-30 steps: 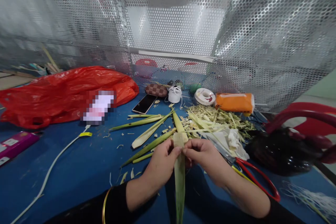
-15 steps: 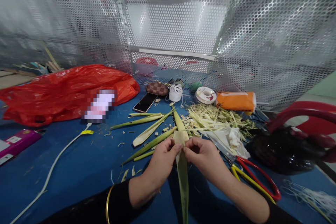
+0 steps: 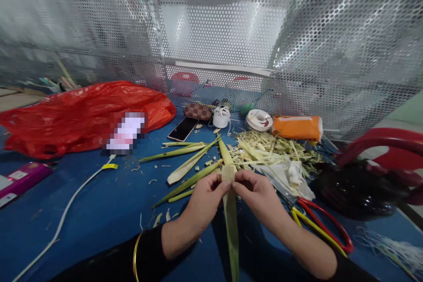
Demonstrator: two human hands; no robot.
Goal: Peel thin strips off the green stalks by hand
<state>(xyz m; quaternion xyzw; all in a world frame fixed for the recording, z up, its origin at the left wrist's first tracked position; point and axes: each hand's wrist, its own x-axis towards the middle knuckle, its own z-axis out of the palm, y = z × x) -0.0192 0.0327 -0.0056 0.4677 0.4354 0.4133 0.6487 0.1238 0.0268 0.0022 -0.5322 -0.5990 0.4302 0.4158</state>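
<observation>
Between my two hands hangs a long pale-green leaf strip, its wide cut end up and its narrow part running down toward me. My left hand pinches its left edge with thumb and forefinger. Opposite, my right hand pinches the right edge, close to the left fingertips. Just beyond, a yellow-green leaf piece lies on the blue table. Several more green leaf pieces are spread left of my hands. Scissors with red and yellow handles rest by my right forearm.
A heap of shredded plant scraps and crumpled white tissue lie right of centre. Farther right stands a dark kettle. At the back are a black phone, a ribbon roll and an orange pack. A red plastic bag covers the left.
The leaf strip has shifted slightly to the right and its upper end is tilted a little differently. Both hands keep their pinch on it, almost in the same place.
</observation>
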